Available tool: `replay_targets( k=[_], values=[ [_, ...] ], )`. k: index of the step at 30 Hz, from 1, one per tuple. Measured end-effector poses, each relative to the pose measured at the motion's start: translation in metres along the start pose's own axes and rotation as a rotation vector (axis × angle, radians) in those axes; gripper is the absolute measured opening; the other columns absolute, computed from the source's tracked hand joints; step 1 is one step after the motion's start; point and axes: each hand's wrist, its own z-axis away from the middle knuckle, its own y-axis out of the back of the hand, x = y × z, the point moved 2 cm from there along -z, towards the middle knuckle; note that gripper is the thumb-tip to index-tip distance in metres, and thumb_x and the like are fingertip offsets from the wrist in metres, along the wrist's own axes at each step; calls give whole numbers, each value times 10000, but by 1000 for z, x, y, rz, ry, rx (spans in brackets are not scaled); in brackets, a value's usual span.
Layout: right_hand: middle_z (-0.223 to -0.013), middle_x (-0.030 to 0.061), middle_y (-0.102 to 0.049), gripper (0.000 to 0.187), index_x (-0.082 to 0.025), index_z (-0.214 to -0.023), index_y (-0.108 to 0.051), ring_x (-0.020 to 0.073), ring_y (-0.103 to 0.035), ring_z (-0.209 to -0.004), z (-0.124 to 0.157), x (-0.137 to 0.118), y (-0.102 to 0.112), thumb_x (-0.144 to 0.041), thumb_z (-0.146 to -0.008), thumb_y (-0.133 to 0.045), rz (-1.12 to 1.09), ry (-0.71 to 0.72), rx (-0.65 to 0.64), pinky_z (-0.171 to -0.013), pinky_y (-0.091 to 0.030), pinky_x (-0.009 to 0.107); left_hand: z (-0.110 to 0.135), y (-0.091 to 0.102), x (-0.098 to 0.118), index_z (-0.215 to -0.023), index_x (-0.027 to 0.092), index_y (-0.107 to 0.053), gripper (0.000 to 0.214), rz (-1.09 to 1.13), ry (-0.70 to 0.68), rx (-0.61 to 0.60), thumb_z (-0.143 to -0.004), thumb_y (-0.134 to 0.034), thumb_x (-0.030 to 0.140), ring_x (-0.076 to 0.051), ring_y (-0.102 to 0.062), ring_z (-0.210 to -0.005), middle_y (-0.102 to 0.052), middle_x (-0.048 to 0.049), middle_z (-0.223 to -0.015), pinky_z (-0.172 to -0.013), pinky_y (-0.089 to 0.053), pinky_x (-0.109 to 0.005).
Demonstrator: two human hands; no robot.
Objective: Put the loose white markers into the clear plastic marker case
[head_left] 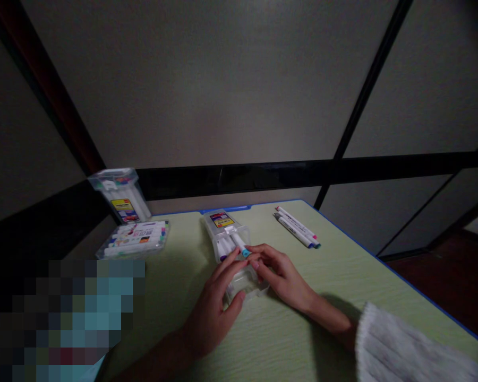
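Observation:
A clear plastic marker case (pixel 222 218) lies on the table with its lid (pixel 242 286) swung toward me. White markers are inside, one with a purple end. A white marker with a light blue cap (pixel 241 245) sticks out of the case. My right hand (pixel 281 273) has its fingers closed at that cap. Across the lid stretches my left hand (pixel 217 313), fingers extended near the cap and thumb apart at the lid's edge. The left fingertips seem to touch the case or marker; the exact contact is hidden.
Several loose white markers (pixel 297 228) lie to the right on the pale green table (pixel 183 297). At the left, one marker case (pixel 125 199) stands upright behind a flat marker set (pixel 137 237). A panelled wall (pixel 223 95) rises behind the table. The lower left is pixelated.

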Motion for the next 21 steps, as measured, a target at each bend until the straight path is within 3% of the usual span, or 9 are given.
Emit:
replay_targets(
  k=[21],
  values=[
    [-752, 7, -543, 455, -154, -1210, -487, 88, -445, -549, -2, 2, 1, -386, -820, -506, -22, -32, -25, -506, -369, 227, 0, 0, -1, -1228, 191, -490, 476, -5, -9, -20, -766, -476, 74, -217, -348, -1285, -372, -112, -1404, -1058, -289, -388]
  ],
)
